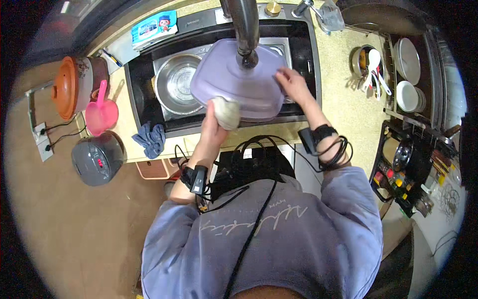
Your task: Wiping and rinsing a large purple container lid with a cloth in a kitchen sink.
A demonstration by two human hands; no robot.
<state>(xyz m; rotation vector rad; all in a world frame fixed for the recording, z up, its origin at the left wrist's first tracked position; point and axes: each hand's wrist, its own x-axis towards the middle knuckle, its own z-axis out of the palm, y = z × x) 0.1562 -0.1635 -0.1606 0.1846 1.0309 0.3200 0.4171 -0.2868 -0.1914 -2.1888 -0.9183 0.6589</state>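
My left hand [213,129] grips a pale, rounded wad [227,113], perhaps a bunched cloth. The wad is at the near left edge of a lavender plastic basin [224,80]. At the right rim of that basin is my right hand [295,86], fingers curled over the edge; some of its grip is hidden. The basin stands over the dark sink [304,48], and a dark pipe-like faucet [244,26] hides part of its middle. Left of the basin, a round stainless steel bowl [179,84] sits in the sink, partly covered by it.
A blue rag [150,140] lies by the sink's front left corner. Further left are a pink dipper [102,114], an orange-lidded pot [67,88] and a grey rice cooker [95,160]. Wet wipes [155,30] lie behind the sink. A utensil holder [358,61] stands right, beside a dish rack [392,74].
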